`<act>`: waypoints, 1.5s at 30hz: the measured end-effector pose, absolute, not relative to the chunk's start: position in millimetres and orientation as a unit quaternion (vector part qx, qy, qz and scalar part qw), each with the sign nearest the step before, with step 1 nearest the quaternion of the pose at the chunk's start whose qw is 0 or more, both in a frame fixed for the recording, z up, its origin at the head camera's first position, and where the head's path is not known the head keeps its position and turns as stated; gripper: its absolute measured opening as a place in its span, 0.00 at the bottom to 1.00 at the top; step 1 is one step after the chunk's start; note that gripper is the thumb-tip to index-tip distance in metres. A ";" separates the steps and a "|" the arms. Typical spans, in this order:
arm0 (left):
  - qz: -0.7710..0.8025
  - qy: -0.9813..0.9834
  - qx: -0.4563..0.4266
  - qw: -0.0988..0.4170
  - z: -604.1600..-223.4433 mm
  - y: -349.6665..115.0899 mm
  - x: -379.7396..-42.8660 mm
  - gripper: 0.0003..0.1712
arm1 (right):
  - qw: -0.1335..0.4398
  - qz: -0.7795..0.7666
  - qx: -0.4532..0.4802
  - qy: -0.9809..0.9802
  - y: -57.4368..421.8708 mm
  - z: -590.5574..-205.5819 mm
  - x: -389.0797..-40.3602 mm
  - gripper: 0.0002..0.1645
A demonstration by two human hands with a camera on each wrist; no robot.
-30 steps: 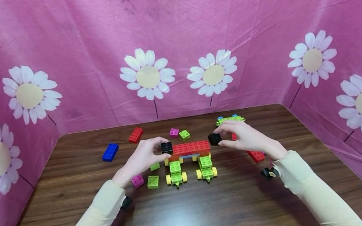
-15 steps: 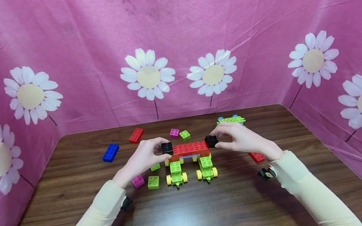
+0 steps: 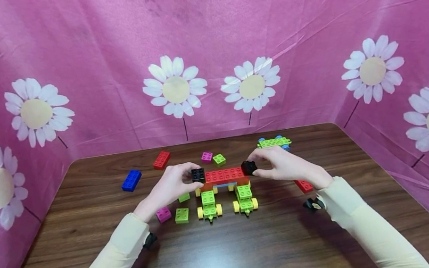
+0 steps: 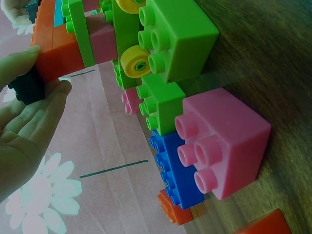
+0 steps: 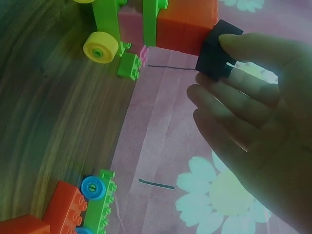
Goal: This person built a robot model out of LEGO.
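In the middle of the table stands a toy built of bricks: a row of red bricks (image 3: 223, 175) on top, with green wheeled bases (image 3: 245, 198) and yellow wheels (image 4: 136, 62) below. My left hand (image 3: 169, 183) pinches a black brick (image 3: 198, 175) at the left end of the red row. At the opposite end, my right hand (image 3: 284, 164) holds a second black brick (image 3: 248, 167) between thumb and fingertips. That brick is tilted against the red end in the right wrist view, where its black side (image 5: 214, 51) shows. Pink and blue pieces sit under the red row.
Loose green (image 3: 182, 215) and pink (image 3: 163, 214) bricks lie left of the build. Blue (image 3: 131, 180) and red (image 3: 161, 159) bricks lie farther back. A green base with blue wheels (image 3: 274, 142) stands back right, and a red brick (image 3: 304, 185) lies under the right forearm.
My right hand has moved left, bringing its black brick from a gap away to the right end of the red row. The left hand has stayed in place.
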State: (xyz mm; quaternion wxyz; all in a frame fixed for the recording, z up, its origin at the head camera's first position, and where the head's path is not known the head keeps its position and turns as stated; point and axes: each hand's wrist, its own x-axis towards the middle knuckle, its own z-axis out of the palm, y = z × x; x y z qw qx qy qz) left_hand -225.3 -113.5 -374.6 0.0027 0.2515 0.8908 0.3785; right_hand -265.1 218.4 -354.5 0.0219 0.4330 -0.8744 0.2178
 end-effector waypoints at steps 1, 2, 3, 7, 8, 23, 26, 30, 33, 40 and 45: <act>0.378 0.891 0.252 0.003 -374.7 -113.5 -225.8 0.20 | 0.019 0.218 0.434 -0.874 217.9 -354.3 -265.1 0.17; 0.378 0.891 0.252 0.003 -374.6 -113.5 -226.2 0.20 | 0.019 0.217 0.434 -0.874 217.8 -354.2 -265.0 0.17; 0.377 0.891 0.253 0.003 -374.6 -113.6 -226.7 0.20 | 0.018 0.218 0.434 -0.874 217.4 -353.9 -265.1 0.17; 0.376 0.891 0.254 0.004 -374.3 -113.9 -228.6 0.20 | 0.014 0.219 0.438 -0.872 216.4 -352.7 -265.8 0.16; 0.376 0.891 0.254 0.004 -374.2 -114.0 -229.0 0.20 | 0.011 0.221 0.438 -0.872 216.2 -352.5 -266.3 0.16; 0.376 0.890 0.257 0.007 -376.2 -115.4 -233.9 0.20 | 0.044 0.161 0.450 -0.877 211.8 -350.7 -269.5 0.17; 0.374 0.891 0.259 0.005 -376.5 -115.6 -234.5 0.20 | 0.055 0.145 0.453 -0.878 209.5 -349.6 -270.4 0.16; 0.373 0.891 0.260 0.003 -376.6 -116.4 -235.2 0.20 | 0.065 0.124 0.459 -0.877 205.8 -346.8 -271.2 0.16; 0.373 0.891 0.259 0.006 -376.6 -117.3 -235.5 0.20 | 0.069 0.111 0.461 -0.878 202.4 -343.5 -270.8 0.16; 0.371 0.892 0.260 0.003 -377.5 -120.0 -237.5 0.20 | 0.070 0.088 0.453 -0.884 194.7 -336.9 -269.5 0.14; 0.372 0.890 0.263 0.003 -377.7 -121.6 -239.6 0.21 | 0.076 0.076 0.447 -0.888 190.8 -335.4 -269.2 0.14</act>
